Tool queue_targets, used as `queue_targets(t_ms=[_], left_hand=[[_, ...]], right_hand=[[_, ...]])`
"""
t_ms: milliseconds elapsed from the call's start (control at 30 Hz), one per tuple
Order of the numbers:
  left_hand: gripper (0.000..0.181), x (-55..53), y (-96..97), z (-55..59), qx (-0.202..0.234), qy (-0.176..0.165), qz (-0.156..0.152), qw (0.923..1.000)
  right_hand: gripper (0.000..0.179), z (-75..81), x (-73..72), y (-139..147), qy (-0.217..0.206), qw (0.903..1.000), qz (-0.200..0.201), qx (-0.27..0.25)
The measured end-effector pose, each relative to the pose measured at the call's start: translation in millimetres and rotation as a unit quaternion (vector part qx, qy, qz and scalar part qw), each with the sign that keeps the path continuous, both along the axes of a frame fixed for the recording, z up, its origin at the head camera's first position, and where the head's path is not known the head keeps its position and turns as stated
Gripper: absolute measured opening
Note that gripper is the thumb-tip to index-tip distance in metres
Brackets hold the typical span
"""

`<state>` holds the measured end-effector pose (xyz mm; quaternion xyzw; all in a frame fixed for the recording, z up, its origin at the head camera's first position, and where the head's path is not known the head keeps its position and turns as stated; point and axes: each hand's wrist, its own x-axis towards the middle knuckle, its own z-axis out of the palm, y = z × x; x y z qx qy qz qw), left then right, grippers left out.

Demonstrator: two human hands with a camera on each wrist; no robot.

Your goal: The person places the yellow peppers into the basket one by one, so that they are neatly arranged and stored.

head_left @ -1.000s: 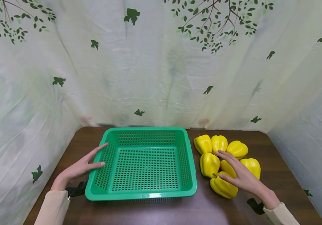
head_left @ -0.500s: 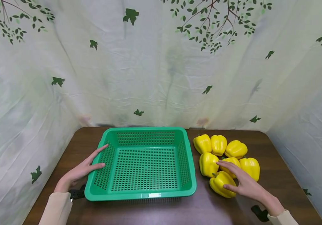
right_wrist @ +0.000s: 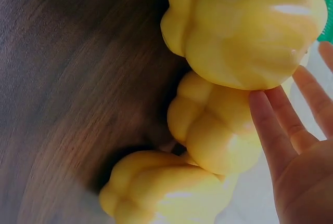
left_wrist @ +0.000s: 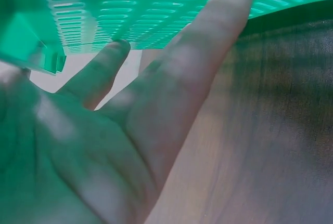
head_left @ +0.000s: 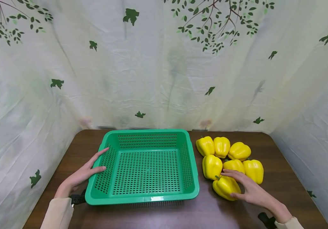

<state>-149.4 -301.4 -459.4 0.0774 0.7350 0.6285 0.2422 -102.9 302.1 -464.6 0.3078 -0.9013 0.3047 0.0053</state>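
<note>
A green plastic basket [head_left: 141,200] with slotted walls stands on the table's left half. My left hand [head_left: 79,176] rests at its left side, with thumb and index finger reaching straight over the rim. In the left wrist view, other straight fingers [left_wrist: 171,89] lie by the outer slotted wall. My right hand [head_left: 254,190] is spread at the nearest yellow bell pepper [head_left: 224,188], its fingers over the far side and its thumb at the right end. From the right wrist, extended fingertips [right_wrist: 260,107] appear at the lower edge of a pepper [right_wrist: 244,31].
Several more yellow bell peppers [head_left: 212,167] are clustered behind the nearest one, right of the basket. The brown wooden table [head_left: 278,168] has a leaf-patterned cloth [head_left: 164,79] hanging behind it and at both sides.
My right hand has come down and toward the front, from over the middle of the cluster to the nearest pepper. The left hand stays at the basket's side.
</note>
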Motion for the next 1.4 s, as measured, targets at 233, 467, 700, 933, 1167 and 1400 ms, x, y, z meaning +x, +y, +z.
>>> queue_targets(t_ms=[233,467,700,933,1167,1400], left_hand=[[0.070,0.6,2.1,-2.0,-0.037,0.023,0.019,0.9989],[0.070,1.4,1.3,-4.3,-0.075,0.060,0.021,0.9951],[0.071,1.4,0.7,-5.5,-0.081,0.077,0.018,0.9936],[0.071,2.2,1.5,-4.9,-0.087,0.089,0.016,0.9921],[0.071,2.7,1.6,-5.5,-0.091,0.083,0.023,0.9921],[0.071,3.4,1.9,-5.7,-0.071,0.063,0.028,0.9951]], right_hand=[[0.065,-2.3,1.3,-0.8,0.007,0.9994,0.023,0.023],[0.082,-2.6,5.1,-2.0,-0.030,0.9975,0.038,0.051],[0.094,-6.2,9.2,-4.7,-0.046,0.9966,0.041,0.054],[0.093,-5.9,9.6,-11.5,-0.049,0.9961,0.017,0.071],[0.089,-0.2,10.2,-18.8,-0.057,0.9967,0.005,0.057],[0.088,8.3,8.9,-24.6,-0.033,0.9985,0.004,0.044]])
